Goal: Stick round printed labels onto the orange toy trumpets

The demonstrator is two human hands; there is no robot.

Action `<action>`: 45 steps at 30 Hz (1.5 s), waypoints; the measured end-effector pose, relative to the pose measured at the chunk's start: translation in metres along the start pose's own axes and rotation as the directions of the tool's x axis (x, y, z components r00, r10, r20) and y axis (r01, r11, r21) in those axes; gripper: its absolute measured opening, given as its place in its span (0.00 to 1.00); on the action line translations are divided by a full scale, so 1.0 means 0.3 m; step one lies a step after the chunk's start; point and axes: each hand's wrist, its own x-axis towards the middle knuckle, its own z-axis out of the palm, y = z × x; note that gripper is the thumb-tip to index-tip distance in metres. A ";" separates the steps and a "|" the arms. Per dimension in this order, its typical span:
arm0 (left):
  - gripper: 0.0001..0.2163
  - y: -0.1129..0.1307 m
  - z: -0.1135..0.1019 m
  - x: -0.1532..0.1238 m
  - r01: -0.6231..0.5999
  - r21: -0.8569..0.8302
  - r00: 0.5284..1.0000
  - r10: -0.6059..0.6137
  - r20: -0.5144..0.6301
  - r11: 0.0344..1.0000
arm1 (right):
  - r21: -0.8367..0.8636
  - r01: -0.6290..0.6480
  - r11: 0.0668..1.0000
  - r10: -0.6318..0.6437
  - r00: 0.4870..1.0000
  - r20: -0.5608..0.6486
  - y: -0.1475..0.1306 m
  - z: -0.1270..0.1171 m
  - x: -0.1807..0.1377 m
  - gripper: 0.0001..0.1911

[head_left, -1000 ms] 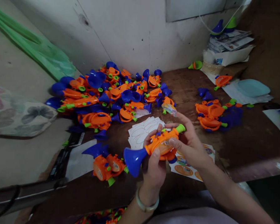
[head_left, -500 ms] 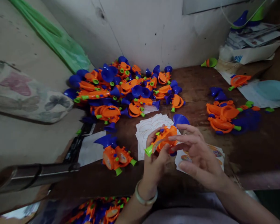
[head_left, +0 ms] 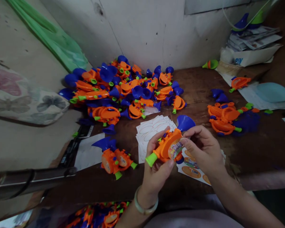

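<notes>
My left hand (head_left: 155, 167) is wrapped round an orange toy trumpet (head_left: 167, 144) with a lime-green mouthpiece and a blue bell, tilted up to the right. An oval sticker (head_left: 176, 148) with colourful print lies against the trumpet's flat side. Thumb and fingers of my right hand (head_left: 200, 148) are closed on the sticker's right edge; whether its whole face touches the plastic I cannot tell. Below the right hand is a sheet of orange oval stickers (head_left: 191, 171), partly covered. Behind the trumpet lies a stack of white backing sheets (head_left: 146, 134) with oval outlines.
A heap of toy trumpets (head_left: 130, 87) fills the back left of the brown table (head_left: 192, 85). Two stickered trumpets (head_left: 116, 160) lie at front left, several orange parts (head_left: 224, 115) at right. A metal tube (head_left: 33, 180) juts in at left. More trumpets (head_left: 92, 217) are below the table edge.
My right hand's spread fingers have closed on the sticker's edge. The trumpet's flat side, with the printed sticker, now faces me more. The camera view has shifted slightly.
</notes>
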 end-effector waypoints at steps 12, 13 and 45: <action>0.26 -0.018 0.017 -0.001 -0.057 0.065 0.998 0.059 -0.021 0.996 | -0.082 0.030 0.996 -0.034 0.999 -0.042 0.004 0.017 -0.012 0.13; 0.25 -0.019 0.017 -0.001 -0.054 0.068 0.998 0.056 -0.027 0.996 | -0.085 0.030 0.996 -0.034 0.999 -0.040 0.004 0.016 -0.011 0.13; 0.19 -0.027 0.019 -0.027 -0.193 0.169 0.972 0.213 -0.104 0.966 | -0.483 0.310 0.819 -0.330 0.943 0.046 0.056 0.013 -0.013 0.11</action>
